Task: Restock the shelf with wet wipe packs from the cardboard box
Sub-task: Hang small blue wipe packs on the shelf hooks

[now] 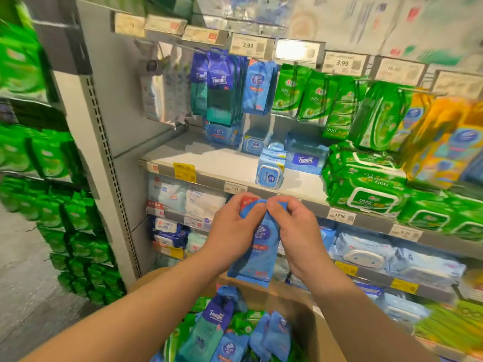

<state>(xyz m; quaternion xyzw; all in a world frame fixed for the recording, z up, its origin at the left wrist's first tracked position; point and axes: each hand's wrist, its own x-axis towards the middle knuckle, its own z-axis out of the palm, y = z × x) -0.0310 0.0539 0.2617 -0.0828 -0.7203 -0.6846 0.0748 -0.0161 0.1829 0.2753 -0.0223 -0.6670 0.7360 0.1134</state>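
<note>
Fingers [254, 209] of left hand [232, 231] and right hand [292, 226] curled tight, pinching the top edge of a blue wet wipe pack [257, 253] from either side. Pack hanging straight down below the fingers, long axis upright, printed face toward the camera, top bunched in the grip. Directly beneath, an open cardboard box [308, 317] of blue and green packs. Beyond the fingers, a grey shelf [209, 163] with price tags; above it, hanging blue packs [258, 87] on pegs. Left of the fingers, green stock and grey floor [23, 270].
</note>
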